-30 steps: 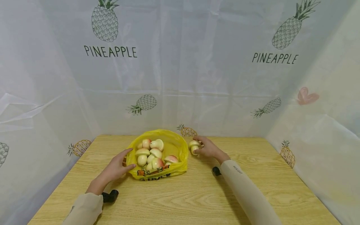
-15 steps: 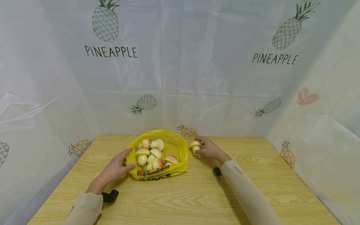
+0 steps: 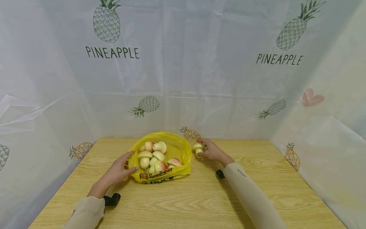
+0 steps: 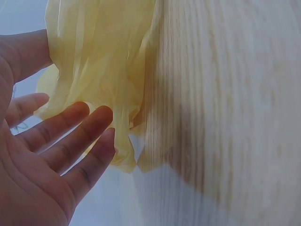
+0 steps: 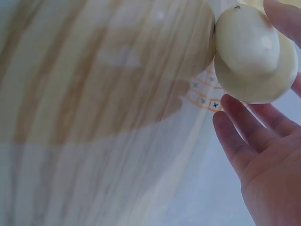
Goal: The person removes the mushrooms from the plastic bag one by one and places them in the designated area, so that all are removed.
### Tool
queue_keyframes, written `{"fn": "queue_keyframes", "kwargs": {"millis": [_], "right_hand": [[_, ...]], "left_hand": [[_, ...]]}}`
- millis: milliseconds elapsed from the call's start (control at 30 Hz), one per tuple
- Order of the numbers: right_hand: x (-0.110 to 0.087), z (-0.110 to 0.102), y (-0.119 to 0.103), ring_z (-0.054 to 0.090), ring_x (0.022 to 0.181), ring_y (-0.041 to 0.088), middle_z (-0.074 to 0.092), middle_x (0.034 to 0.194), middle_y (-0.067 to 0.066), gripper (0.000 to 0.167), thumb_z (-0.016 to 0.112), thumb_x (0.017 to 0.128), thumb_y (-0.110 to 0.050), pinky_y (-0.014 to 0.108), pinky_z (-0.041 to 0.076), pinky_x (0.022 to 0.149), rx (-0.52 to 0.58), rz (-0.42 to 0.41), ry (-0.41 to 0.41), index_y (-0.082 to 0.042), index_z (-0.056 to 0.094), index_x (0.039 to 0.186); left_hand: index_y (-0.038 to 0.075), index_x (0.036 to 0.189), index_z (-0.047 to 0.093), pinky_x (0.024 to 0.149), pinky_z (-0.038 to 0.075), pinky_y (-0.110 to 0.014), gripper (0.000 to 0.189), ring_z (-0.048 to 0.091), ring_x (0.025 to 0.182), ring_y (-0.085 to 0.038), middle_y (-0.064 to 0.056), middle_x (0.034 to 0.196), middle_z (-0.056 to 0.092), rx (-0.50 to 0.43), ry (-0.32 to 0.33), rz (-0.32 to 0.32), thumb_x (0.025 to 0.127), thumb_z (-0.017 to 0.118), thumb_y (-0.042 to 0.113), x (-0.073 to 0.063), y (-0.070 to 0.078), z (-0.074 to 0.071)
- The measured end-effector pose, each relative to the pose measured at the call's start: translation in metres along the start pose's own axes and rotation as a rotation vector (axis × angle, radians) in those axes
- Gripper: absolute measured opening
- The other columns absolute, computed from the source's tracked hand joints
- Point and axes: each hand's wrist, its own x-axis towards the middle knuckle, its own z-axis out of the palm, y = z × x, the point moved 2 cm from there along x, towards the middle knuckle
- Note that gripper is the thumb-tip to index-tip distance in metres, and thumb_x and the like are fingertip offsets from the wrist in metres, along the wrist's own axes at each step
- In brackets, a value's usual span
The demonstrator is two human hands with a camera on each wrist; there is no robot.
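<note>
Hardly any motion since the earlier head frames: right hand (image 3: 213,151) and its mushroom (image 3: 197,146) shift a hair, left hand (image 3: 118,169) and bag look the same.

Right hand, just right of centre in the lower half of the frame, grips the mushroom between thumb and fingers, cap up, just beside the right rim of the yellow bag (image 3: 180,174). Right wrist view has the mushroom at upper right with the fingers around it. Can't tell from these angles whether its stem base still touches the table (image 3: 168,210) or is slightly raised.

Left hand at lower left of centre, fingers spread along the left side of the bag, not gripping; left wrist view has the thumb partly hidden by bag film, other fingers loose.

Bag sits mouth open, left of centre, lower half. Several more mushrooms (image 3: 144,163) piled inside, mostly toward the left and bottom of the opening, bare yellow film at its upper right.

Progress, judged from the layout: work is partway. Most visible mushrooms lie inside the bag, one is outside and in the right hand; that one isn't placed or released yet.
</note>
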Motion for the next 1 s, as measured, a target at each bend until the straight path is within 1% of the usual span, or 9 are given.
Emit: {"fn": "queue_keyframes", "kwargs": {"millis": [233,400,467,600,700,833,900,1000], "right_hand": [[0.001,0.001,0.003,0.048,0.12,0.031,0.047,0.14,0.01,0.073,0.08,0.079,-0.024,0.049,0.043,0.096,-0.011,-0.012,0.002,-0.007,0.046,0.142],[0.0,-0.001,0.001,0.043,0.126,0.034,0.045,0.141,0.012,0.073,0.08,0.079,-0.025,0.054,0.039,0.099,-0.014,-0.016,0.01,-0.007,0.046,0.142],[-0.001,-0.002,-0.001,0.041,0.128,0.035,0.044,0.142,0.012,0.073,0.079,0.08,-0.027,0.056,0.037,0.1,-0.014,-0.006,0.014,-0.009,0.045,0.142],[-0.004,-0.007,-0.008,0.035,0.132,0.035,0.04,0.145,0.011,0.073,0.078,0.081,-0.03,0.059,0.032,0.103,-0.018,0.008,0.016,-0.014,0.044,0.143],[-0.005,-0.01,-0.016,0.036,0.132,0.035,0.038,0.145,0.012,0.072,0.077,0.081,-0.032,0.06,0.033,0.102,-0.029,-0.007,0.018,-0.017,0.044,0.144],[-0.005,-0.011,-0.028,0.036,0.132,0.036,0.036,0.146,0.014,0.073,0.076,0.082,-0.035,0.061,0.035,0.1,-0.037,-0.048,0.008,-0.02,0.043,0.144],[-0.006,-0.011,-0.033,0.035,0.132,0.035,0.035,0.147,0.012,0.072,0.076,0.082,-0.036,0.061,0.035,0.1,-0.035,-0.051,0.004,-0.023,0.043,0.144],[-0.006,-0.01,-0.039,0.035,0.133,0.033,0.035,0.147,0.009,0.071,0.076,0.082,-0.037,0.059,0.034,0.102,-0.04,-0.054,0.017,-0.024,0.044,0.143]], "left_hand": [[0.002,0.147,0.032,0.083,0.051,-0.05,0.076,0.053,0.112,-0.041,-0.028,0.144,0.036,-0.011,0.0,0.009,0.089,0.069,0.034,0.0,0.002,0.0],[0.002,0.148,0.032,0.082,0.051,-0.049,0.076,0.054,0.111,-0.041,-0.028,0.144,0.036,-0.016,0.0,0.005,0.089,0.069,0.034,-0.001,0.003,-0.001],[0.003,0.148,0.032,0.083,0.05,-0.05,0.076,0.053,0.112,-0.041,-0.027,0.145,0.035,-0.015,0.001,0.002,0.089,0.069,0.034,-0.001,0.002,-0.001],[0.003,0.148,0.031,0.086,0.049,-0.053,0.076,0.05,0.116,-0.043,-0.027,0.147,0.033,-0.01,0.002,0.003,0.089,0.069,0.032,0.0,0.001,0.001],[0.004,0.149,0.031,0.086,0.048,-0.054,0.075,0.049,0.117,-0.044,-0.026,0.147,0.033,-0.007,0.005,0.002,0.09,0.069,0.03,0.001,-0.001,0.002],[0.004,0.149,0.03,0.087,0.047,-0.055,0.075,0.049,0.118,-0.044,-0.026,0.147,0.033,-0.002,0.005,0.001,0.09,0.069,0.029,0.0,-0.003,0.003],[0.004,0.149,0.03,0.088,0.046,-0.056,0.075,0.047,0.119,-0.045,-0.027,0.147,0.033,0.004,0.004,0.003,0.089,0.069,0.029,0.0,-0.003,0.002],[0.003,0.149,0.03,0.09,0.045,-0.058,0.075,0.044,0.123,-0.046,-0.027,0.147,0.032,0.009,0.004,0.007,0.089,0.069,0.029,0.001,-0.003,0.002]]}}
